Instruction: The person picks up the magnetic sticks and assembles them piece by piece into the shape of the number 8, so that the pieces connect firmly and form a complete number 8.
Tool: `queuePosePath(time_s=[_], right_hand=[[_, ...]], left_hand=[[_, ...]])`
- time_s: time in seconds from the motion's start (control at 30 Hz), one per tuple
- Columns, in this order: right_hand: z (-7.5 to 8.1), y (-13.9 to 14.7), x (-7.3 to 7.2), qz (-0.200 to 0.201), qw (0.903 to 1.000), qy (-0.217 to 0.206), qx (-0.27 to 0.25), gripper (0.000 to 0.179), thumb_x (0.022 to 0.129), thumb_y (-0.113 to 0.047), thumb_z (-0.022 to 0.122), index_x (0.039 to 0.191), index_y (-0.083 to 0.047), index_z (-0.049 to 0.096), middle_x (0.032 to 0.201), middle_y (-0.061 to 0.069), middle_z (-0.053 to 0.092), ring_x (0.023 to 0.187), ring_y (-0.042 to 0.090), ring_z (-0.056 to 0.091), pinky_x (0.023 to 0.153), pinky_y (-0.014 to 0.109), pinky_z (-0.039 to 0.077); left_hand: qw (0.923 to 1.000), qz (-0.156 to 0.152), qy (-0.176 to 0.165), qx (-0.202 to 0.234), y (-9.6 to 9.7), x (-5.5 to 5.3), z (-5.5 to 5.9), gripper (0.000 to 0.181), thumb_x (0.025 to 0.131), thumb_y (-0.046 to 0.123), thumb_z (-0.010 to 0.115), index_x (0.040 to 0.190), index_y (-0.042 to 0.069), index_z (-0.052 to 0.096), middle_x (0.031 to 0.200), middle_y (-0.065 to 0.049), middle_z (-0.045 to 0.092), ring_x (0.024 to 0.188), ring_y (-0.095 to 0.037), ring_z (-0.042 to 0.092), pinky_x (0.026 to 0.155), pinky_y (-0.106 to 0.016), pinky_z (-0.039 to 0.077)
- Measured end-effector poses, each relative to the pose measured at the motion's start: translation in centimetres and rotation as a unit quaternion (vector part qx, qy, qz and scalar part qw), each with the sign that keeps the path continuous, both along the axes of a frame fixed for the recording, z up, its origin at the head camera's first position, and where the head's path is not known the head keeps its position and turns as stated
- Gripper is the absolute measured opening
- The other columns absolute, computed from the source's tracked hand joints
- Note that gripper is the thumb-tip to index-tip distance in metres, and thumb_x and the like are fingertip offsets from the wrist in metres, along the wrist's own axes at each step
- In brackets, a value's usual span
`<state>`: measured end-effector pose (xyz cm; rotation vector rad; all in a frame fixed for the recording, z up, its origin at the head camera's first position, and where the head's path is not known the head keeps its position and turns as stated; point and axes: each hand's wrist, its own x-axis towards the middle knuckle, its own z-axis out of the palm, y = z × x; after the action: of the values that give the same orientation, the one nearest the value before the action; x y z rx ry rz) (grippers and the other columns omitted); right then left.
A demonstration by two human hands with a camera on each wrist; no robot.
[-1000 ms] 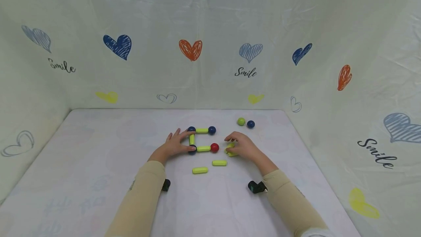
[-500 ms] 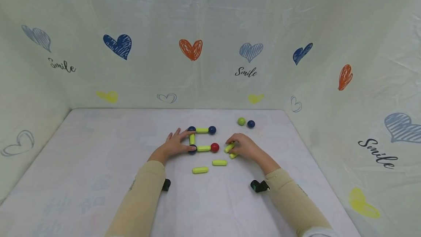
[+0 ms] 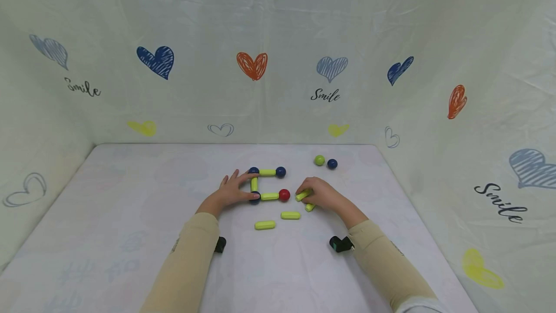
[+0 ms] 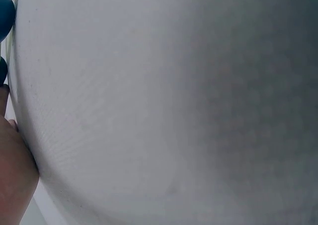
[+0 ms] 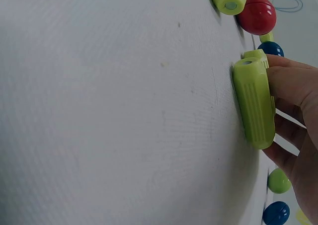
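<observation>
In the head view, lime-green magnetic rods point(image 3: 270, 197) and balls form a three-sided frame, open on the right. Blue balls sit at its left corners and upper right end; a red ball point(image 3: 284, 195) ends the lower rod. My left hand point(image 3: 230, 191) holds the frame's left side, thumb at the lower blue ball point(image 3: 255, 198), a finger over the upper one. Just right of the red ball, my right hand point(image 3: 322, 193) pinches a lime-green rod point(image 3: 303, 195). A second rod point(image 5: 254, 103) lies by its thumb, nearer the camera in the right wrist view.
Two loose lime-green rods, one point(image 3: 290, 215) right of the other point(image 3: 265, 225), lie in front of the frame. Behind the right hand rest a green ball point(image 3: 319, 160) and a blue ball point(image 3: 332, 164). A heart-printed cloth point(image 3: 286, 120) rises at the table's back edge.
My right fingers have come together on one rod, which now stands apart from the rod by the thumb. My left hand and the frame have stayed put.
</observation>
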<state>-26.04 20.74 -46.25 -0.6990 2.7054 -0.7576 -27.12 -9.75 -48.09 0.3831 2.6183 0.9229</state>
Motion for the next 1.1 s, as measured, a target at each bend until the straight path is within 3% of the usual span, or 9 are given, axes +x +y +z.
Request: queuePosePath(time_s=[0.4,0.73,1.1], right_hand=[[0.6,-0.2,0.2,-0.012,0.9999,0.008,0.003,0.021,0.083,-0.005,0.077,0.102,-0.013,0.074,0.097,-0.007,0.065,0.099,0.016,0.059,0.092,0.038,0.048],[1.6,-0.8,-0.4,-0.018,0.9995,0.025,-0.01,0.023,0.085,-0.003,0.074,0.107,-0.012,0.071,0.102,-0.005,0.065,0.103,0.017,0.059,0.095,0.038,0.048],[2.7,-2.0,-1.3,-0.007,0.9991,0.029,-0.03,0.025,0.087,-0.008,0.074,0.111,-0.012,0.069,0.102,-0.005,0.064,0.096,0.015,0.058,0.091,0.038,0.05]], left_hand=[[1.0,0.0,-0.002,-0.001,0.0,0.0,0.0,0.071,0.084,0.044,0.075,0.146,0.025,0.045,0.157,-0.017,0.026,0.146,-0.04,0.0,0.115,-0.057,-0.005],[0.9999,-0.005,-0.004,0.011,-0.1,0.0,0.0,0.072,0.084,0.045,0.074,0.146,0.024,0.044,0.157,-0.017,0.025,0.146,-0.04,-0.001,0.115,-0.056,-0.007],[0.9999,-0.005,-0.006,0.01,-0.1,0.0,-0.1,0.072,0.084,0.043,0.075,0.147,0.024,0.044,0.157,-0.016,0.025,0.146,-0.039,-0.002,0.115,-0.055,-0.008]])
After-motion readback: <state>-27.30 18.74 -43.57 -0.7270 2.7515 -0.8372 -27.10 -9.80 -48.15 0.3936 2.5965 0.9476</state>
